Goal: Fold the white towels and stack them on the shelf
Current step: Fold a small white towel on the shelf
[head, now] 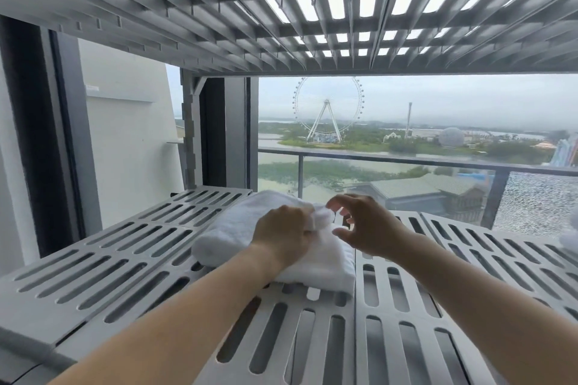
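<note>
Stacking step: left hand grips a bunched corner of the folded towel on the shelf; right hand hovers, fingers spread (holding nothing). Next: tuck, flatten.

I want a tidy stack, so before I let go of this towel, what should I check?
1. Folded white towel rests on the slotted shelf: ok.
2. Left hand grips the towel's top layer: ok.
3. Right hand holds nothing: ok.
4. Top fold flat: not ok, it bunches by the left hand's fingers.
5. Other towels beneath it: cannot tell.
</note>
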